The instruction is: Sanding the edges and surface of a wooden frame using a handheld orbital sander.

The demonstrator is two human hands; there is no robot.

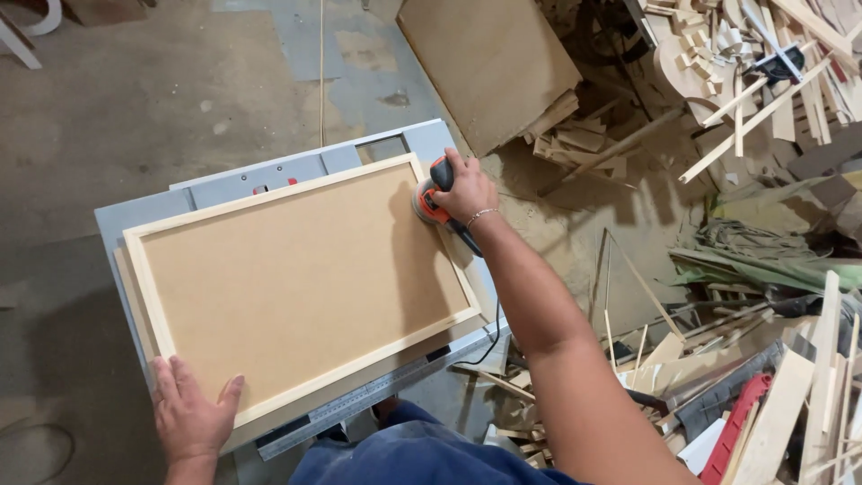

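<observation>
The right hand point(466, 190) is gripping a sander point(432, 199) on the frame's point(305, 269) far-right corner; the left hand point(190, 415), fingers apart, is pressing its near-left corner on the desk point(121, 220). Progress unclear.

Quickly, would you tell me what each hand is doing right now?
Left hand: open, flat on the wooden frame.
Right hand: closed, holding the sander.

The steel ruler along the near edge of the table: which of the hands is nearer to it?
Left. The left hand presses the wooden frame just beside the steel ruler; the right hand grips the sander at the frame's far corner.
</observation>
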